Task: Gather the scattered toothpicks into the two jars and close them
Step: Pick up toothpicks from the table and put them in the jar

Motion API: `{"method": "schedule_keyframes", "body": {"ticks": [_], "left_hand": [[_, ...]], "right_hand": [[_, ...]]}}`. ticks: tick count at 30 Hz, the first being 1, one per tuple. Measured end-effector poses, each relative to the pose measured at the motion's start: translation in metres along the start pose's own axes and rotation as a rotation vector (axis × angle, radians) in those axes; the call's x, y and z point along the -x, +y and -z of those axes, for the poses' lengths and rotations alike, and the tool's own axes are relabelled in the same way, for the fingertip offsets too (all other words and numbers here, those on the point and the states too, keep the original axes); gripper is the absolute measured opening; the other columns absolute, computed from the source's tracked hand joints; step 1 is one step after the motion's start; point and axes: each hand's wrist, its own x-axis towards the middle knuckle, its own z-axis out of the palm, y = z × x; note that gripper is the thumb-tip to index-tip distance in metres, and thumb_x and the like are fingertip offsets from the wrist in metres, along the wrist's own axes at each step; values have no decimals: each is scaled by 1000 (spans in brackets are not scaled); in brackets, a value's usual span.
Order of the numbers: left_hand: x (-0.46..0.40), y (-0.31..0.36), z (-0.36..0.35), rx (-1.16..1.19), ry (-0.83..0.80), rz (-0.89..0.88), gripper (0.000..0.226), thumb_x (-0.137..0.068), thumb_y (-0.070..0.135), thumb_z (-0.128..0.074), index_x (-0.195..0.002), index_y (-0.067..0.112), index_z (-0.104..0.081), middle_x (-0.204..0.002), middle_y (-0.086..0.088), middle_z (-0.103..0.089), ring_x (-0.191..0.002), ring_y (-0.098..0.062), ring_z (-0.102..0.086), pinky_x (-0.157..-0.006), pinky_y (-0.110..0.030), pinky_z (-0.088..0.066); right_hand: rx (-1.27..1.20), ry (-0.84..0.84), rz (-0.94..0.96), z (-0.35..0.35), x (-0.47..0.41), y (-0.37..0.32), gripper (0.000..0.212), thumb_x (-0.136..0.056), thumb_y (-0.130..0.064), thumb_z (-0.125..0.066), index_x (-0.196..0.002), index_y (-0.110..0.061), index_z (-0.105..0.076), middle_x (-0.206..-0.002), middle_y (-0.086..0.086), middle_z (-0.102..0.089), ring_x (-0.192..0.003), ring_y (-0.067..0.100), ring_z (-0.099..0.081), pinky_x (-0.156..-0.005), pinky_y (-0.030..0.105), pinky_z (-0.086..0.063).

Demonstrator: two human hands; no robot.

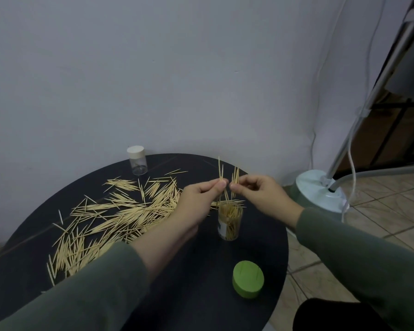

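Note:
A clear open jar, partly filled with toothpicks, stands on the round black table. Just above it my left hand pinches a few upright toothpicks, and my right hand pinches a small bunch of toothpicks. The fingertips of both hands nearly meet over the jar's mouth. A wide scatter of toothpicks covers the table's left half. A second clear jar with a white lid on it stands at the back left. A green lid lies near the front.
A pale fan or lamp base with a slanted pole and cables stands on the tiled floor to the right of the table. A grey wall runs behind the table.

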Motion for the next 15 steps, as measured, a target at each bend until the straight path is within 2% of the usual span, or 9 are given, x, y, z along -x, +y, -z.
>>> {"method": "schedule_keyframes", "body": {"ticks": [1,3,6,9,12,15], "left_hand": [[1,-3,-1,25,1,26,29,-92,28,-60,-119,18,-67,-99,22,-62,-97,4,-56,-97,-31,-43],[2,-8,-2,74,9,60,31,-92,29,-60,-120,18,-67,-108,17,-64,-109,-4,-53,-104,-38,-35],[4,-10,-8,115,7,74,29,-92,27,-61,-118,17,-68,-107,14,-66,-101,3,-53,-105,-35,-35],[3,-6,-8,99,5,58,26,-91,29,-62,-115,20,-69,-107,16,-66,-108,-1,-54,-106,-38,-36],[1,2,-4,108,-11,34,25,-91,31,-60,-113,23,-69,-109,18,-65,-109,-3,-54,-101,-40,-38],[2,5,-5,148,-32,47,31,-89,34,-61,-115,22,-69,-123,1,-60,-121,-20,-47,-100,-49,-42]], "right_hand": [[40,-23,-17,0,0,2,3,-87,-30,-67,-87,-31,-70,-88,8,-71,-86,24,-65,-81,38,-55],[78,-51,-30,0,1,3,1,-85,-29,-70,-85,-31,-71,-81,-1,-71,-78,14,-64,-76,31,-54],[113,-100,-44,2,3,1,5,-83,-30,-72,-89,-31,-72,-82,-8,-72,-80,6,-66,-78,26,-53],[104,-119,-48,5,2,-3,8,-83,-29,-72,-91,-31,-73,-85,-8,-73,-86,8,-67,-84,29,-54],[85,-116,-62,9,2,-7,8,-82,-30,-73,-89,-30,-73,-86,-6,-73,-90,13,-67,-86,31,-53],[18,-94,-91,12,3,-10,15,-81,-29,-74,-95,-24,-74,-90,-3,-74,-95,16,-67,-87,31,-52]]}}
